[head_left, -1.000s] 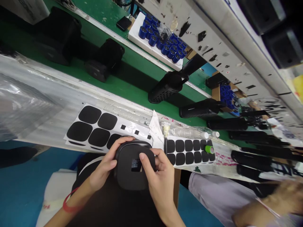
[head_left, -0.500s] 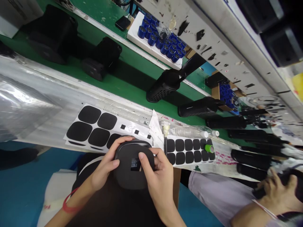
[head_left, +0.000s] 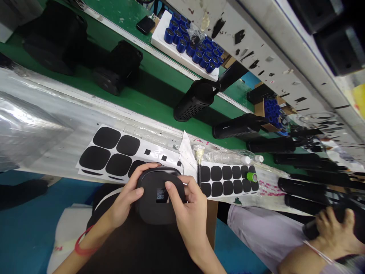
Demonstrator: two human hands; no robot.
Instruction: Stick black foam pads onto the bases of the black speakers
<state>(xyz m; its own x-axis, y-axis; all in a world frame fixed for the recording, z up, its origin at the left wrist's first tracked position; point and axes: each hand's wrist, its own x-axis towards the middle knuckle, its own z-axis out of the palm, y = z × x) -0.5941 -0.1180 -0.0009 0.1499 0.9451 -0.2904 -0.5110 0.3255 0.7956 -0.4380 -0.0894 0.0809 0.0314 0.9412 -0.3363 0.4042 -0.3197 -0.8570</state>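
Observation:
A black rounded-square device (head_left: pixel 151 207) with a small printed label is held between both hands, low in the middle. My left hand (head_left: pixel 127 198) grips its left edge, thumb on the face. On the right edge my right hand (head_left: pixel 185 205) has its thumb on the face beside the label and its fingers curled behind. Behind the device a white sheet with large black rounded-square pads (head_left: pixel 95 158) lies on the bench, partly covered by the device. To the right, another sheet (head_left: pixel 216 189) carries smaller black pads, with a green roll (head_left: pixel 251 177) on it.
Black devices (head_left: pixel 196 99) stand along the green conveyor (head_left: pixel 159 102). Blue cylinders (head_left: pixel 181 45) fill a white foam tray (head_left: pixel 162 40). A brush (head_left: pixel 199 167) and plastic bottles (head_left: pixel 228 156) lie on the bench. At the right, another person's hand (head_left: pixel 335 230) holds a black item.
The black devices on the conveyor appear slightly further left and up. My hands and the held device have barely shifted. The other person's hand has moved slightly.

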